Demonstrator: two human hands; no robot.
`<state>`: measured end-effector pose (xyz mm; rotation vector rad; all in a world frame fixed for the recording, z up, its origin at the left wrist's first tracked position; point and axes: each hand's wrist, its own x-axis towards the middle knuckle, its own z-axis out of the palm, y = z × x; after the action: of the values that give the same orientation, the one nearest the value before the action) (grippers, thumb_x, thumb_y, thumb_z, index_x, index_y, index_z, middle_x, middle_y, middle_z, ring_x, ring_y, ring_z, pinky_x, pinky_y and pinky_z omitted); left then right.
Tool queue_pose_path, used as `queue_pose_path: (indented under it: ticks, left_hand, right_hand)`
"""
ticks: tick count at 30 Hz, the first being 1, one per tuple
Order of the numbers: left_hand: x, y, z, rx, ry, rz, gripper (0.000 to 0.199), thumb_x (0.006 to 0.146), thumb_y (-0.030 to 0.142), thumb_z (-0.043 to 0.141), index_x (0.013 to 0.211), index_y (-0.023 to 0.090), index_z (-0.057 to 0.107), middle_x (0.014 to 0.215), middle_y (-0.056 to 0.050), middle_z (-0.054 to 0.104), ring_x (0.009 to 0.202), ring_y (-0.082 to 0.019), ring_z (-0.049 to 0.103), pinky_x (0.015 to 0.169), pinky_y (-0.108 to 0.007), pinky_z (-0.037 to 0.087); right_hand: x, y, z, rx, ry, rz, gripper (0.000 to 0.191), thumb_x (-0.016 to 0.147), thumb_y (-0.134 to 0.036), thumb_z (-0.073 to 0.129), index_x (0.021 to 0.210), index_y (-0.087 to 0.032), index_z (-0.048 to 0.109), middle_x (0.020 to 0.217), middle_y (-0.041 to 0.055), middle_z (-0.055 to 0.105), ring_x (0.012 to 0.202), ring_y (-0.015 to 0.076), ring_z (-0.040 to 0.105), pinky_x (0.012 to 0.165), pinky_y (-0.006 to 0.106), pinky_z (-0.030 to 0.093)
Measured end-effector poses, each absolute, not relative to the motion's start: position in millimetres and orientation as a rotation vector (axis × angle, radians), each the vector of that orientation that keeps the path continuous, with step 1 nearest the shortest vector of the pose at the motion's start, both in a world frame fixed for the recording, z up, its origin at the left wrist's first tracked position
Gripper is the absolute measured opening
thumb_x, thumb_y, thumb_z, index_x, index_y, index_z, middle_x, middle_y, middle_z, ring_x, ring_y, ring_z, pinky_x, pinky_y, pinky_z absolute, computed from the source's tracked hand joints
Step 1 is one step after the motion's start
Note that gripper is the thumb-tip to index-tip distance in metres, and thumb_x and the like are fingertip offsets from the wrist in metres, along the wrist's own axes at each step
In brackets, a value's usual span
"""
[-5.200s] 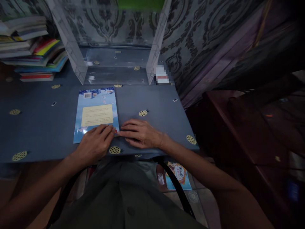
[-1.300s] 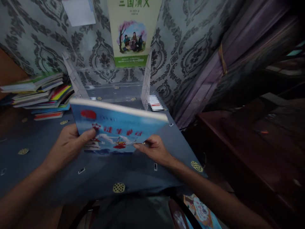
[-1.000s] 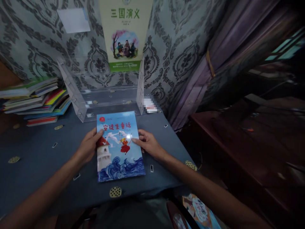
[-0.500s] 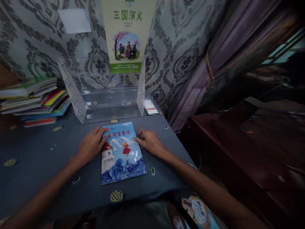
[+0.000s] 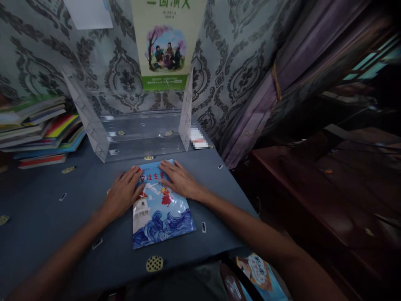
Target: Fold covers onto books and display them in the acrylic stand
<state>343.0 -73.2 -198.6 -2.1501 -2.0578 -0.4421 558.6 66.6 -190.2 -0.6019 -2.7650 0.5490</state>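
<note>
A blue picture-covered book [image 5: 163,225] lies closed and face up on the dark cloth-covered table. Its cover shows waves, a white tower and a small figure in red. My left hand [image 5: 123,190] rests with fingers stretched on the book's upper left edge. Across the upper right corner lies my right hand [image 5: 178,177], its fingers extended flat and covering part of the red title. Neither hand grips the book. Just behind it stands a clear acrylic stepped rack [image 5: 140,125], with a pale green book [image 5: 166,46] upright on its top level.
A pile of books [image 5: 40,125] stands at the left. A purple curtain [image 5: 253,108] hangs beside the patterned wall. On the right is a dark red table [image 5: 291,179]. Below the front edge, another colourful book [image 5: 258,274] shows near a dark strap.
My right hand has moved left from beside the book onto its upper right corner. My left hand has slid slightly further onto the cover. The view has tilted slightly down.
</note>
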Motion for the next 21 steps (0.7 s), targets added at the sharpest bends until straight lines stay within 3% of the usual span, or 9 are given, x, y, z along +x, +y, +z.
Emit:
queue_pose_path:
  ticks: [4,9,14,21]
  left_hand:
    - [344,-73,-192,-2.180,-2.094,-0.445,0.055,0.104,0.047,0.033,0.139,0.012,0.057,0.150,-0.020,0.056,0.142,-0.033,0.050,0.113,-0.054,0.044]
    - [356,-76,-178,-2.294,-2.080,-0.406,0.049,0.104,0.037,0.034,0.141,0.013,0.058,0.151,-0.019,0.055,0.145,-0.034,0.046,0.120,-0.060,0.031]
    - [396,-81,-173,-2.681,-1.846,-0.375,0.045,0.105,0.034,0.037,0.143,0.020,0.057,0.156,-0.014,0.051,0.150,-0.030,0.040,0.123,-0.058,0.028]
    - [440,-98,-174,-2.978,-1.476,-0.340,0.045,0.103,0.020,0.042,0.144,0.034,0.056,0.158,-0.010,0.049,0.151,-0.031,0.037,0.123,-0.069,0.016]
  right_hand:
    - [567,88,-191,-0.730,-2.739,0.559,0.057,0.105,-0.043,0.047,0.151,-0.011,0.047,0.160,0.0190,0.043,0.154,0.0274,0.035,0.127,0.054,0.024]
    - [567,96,-198,-0.744,-2.721,0.573,0.054,0.106,-0.039,0.045,0.153,-0.013,0.045,0.162,0.0157,0.041,0.153,0.0264,0.036,0.126,0.054,0.024]
    - [566,94,-197,-0.756,-2.738,0.543,0.053,0.106,-0.037,0.044,0.153,-0.012,0.044,0.163,0.0157,0.039,0.153,0.0269,0.034,0.127,0.055,0.020]
    - [566,94,-195,-0.763,-2.736,0.558,0.053,0.106,-0.037,0.045,0.153,-0.012,0.043,0.165,0.0148,0.037,0.154,0.0277,0.032,0.127,0.056,0.019]
